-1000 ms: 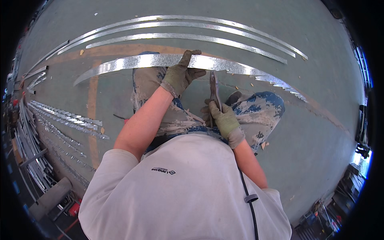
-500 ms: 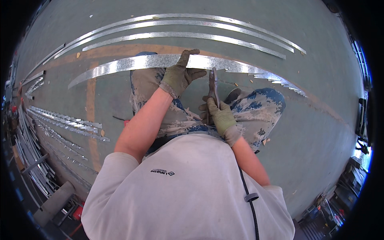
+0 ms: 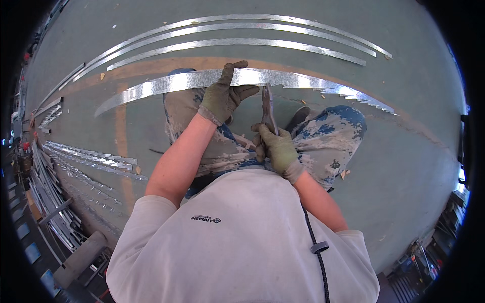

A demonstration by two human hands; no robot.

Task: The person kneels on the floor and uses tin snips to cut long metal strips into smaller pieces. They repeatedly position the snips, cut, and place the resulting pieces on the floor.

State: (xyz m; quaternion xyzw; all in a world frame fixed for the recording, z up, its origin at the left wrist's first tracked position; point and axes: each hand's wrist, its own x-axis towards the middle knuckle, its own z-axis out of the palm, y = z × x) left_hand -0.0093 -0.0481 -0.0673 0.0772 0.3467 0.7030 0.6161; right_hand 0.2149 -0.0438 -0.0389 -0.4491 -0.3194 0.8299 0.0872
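A long shiny metal strip (image 3: 166, 83) lies crosswise in front of me, over my knees, its near edge notched in steps toward the right end. My gloved left hand (image 3: 220, 98) is closed around the strip left of its middle, one finger reaching over the far edge. In my gloved right hand (image 3: 278, 149) are tin snips (image 3: 268, 108), held by the handles and pointing away from me. Their tips meet the near edge of the strip, just left of the notches and close to my left fingertips. The palm side of the right hand is hidden.
Three plain metal strips (image 3: 237, 43) lie on the green floor beyond. To the left are several notched strips (image 3: 96, 156) and a heap of long metal pieces (image 3: 53, 194). An orange line (image 3: 121, 131) crosses the floor. Equipment (image 3: 424, 260) stands at the lower right.
My view has turned slightly, shifting the floor and strips in the picture. The snips' tips sit a little farther left along the near edge; both hands keep their grips.
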